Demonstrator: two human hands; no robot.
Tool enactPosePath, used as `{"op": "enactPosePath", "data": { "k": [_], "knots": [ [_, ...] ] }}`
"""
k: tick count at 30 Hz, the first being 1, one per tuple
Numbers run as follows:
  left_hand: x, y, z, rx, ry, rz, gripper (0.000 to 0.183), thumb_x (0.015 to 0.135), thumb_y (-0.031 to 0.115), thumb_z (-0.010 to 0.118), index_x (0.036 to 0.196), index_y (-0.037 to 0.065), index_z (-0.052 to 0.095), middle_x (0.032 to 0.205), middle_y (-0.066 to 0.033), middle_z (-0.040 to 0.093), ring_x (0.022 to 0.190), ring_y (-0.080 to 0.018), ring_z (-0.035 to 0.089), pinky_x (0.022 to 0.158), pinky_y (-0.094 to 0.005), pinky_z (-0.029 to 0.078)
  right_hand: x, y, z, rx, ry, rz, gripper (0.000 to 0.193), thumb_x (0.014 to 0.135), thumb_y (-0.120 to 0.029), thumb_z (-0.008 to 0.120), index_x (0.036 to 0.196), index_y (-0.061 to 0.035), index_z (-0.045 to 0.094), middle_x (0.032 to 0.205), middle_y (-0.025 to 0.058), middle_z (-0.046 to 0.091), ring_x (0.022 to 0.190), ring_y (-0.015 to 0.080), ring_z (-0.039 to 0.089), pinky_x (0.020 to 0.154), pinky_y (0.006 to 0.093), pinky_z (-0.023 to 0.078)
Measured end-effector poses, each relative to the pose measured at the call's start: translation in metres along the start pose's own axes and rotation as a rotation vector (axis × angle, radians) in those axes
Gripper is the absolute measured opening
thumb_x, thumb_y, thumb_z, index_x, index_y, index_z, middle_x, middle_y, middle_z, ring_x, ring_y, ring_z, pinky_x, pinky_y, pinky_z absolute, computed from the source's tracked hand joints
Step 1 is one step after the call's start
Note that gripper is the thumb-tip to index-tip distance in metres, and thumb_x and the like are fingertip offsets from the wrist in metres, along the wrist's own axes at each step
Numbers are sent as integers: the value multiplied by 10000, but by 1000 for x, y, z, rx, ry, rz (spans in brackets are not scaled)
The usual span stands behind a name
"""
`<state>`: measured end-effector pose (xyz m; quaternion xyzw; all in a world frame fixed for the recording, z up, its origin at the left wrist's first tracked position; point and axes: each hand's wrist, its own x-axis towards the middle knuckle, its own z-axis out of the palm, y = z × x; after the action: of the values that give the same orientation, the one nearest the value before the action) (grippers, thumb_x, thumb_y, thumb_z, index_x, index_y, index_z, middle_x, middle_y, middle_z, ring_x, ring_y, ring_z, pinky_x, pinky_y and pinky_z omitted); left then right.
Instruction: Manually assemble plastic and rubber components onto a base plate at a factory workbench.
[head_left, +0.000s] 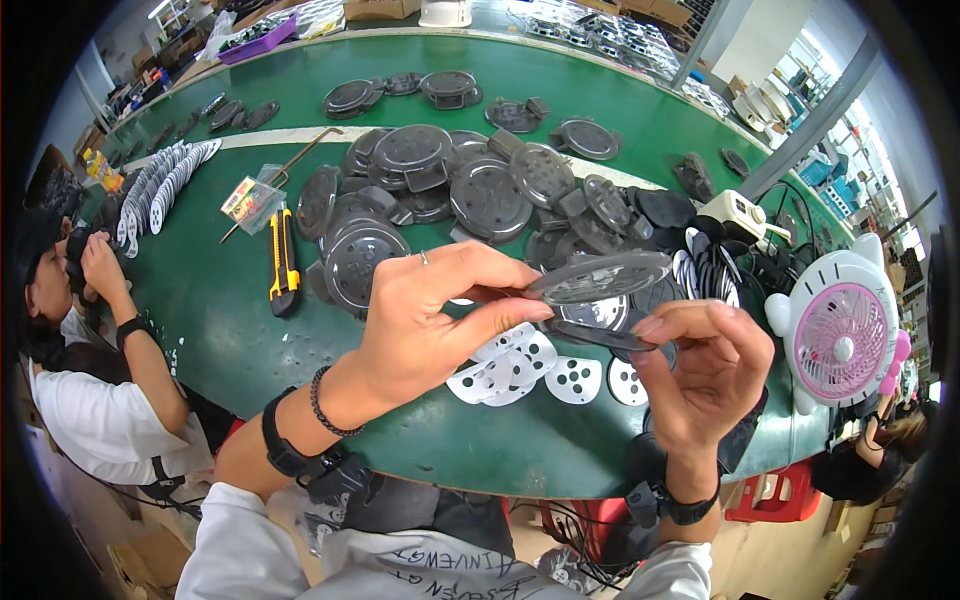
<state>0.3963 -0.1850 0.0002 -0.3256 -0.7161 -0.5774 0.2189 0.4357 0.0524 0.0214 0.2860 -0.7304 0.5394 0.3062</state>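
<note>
Held between both hands, above the near edge of a green table [250,330]: a round dark grey plastic disc [600,277], tilted almost flat. Left hand [425,320] closed on the disc's left rim, thumb beneath, forefinger on top. Right hand [700,365] pinching a second dark disc [600,335] just below the first, fingertips curled round its right edge; possibly touching the upper disc, hard to tell from this angle. Black bands on both wrists, plus a beaded bracelet on the left.

Directly under the hands, on the table: a small scatter of white perforated discs [520,370]. Further back: a broad heap of dark grey discs [450,190], overlapping. To the left of the heap: a yellow and black utility knife [284,262] and a small clear bag [253,200]. At the right edge: a white and pink desk fan [840,335]. At far left: another person [90,330] in a white shirt, hands raised, beside a fanned row of white discs [160,185].
</note>
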Motion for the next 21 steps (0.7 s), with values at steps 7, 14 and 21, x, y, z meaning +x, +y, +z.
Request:
{"op": "enactPosePath", "data": {
  "k": [7, 14, 21],
  "knots": [
    [1, 0, -1, 82, -13, 77, 247, 744, -14, 869, 934, -20, 711, 871, -127, 752, 789, -202, 736, 700, -297, 591, 5, 5, -10, -55, -96, -108, 264, 629, 148, 781, 822, -25, 730, 939, 111, 703, 841, 245, 697, 723, 336, 563],
    [1, -3, 0, 99, -51, 178, 263, 743, -42, 854, 966, -18, 716, 914, -139, 762, 818, -225, 742, 714, -310, 592, 5, 2, -11, -73, -137, -72, 261, 634, 149, 772, 830, -20, 742, 948, 108, 700, 843, 231, 692, 714, 321, 554],
    [1, -3, 1, 107, -71, 214, 281, 736, -73, 839, 982, -15, 717, 929, -145, 761, 863, -240, 753, 747, -319, 612, 3, 0, -10, -73, -135, -39, 254, 653, 149, 773, 844, -17, 748, 957, 113, 705, 844, 234, 692, 723, 324, 556]
  ]
}}
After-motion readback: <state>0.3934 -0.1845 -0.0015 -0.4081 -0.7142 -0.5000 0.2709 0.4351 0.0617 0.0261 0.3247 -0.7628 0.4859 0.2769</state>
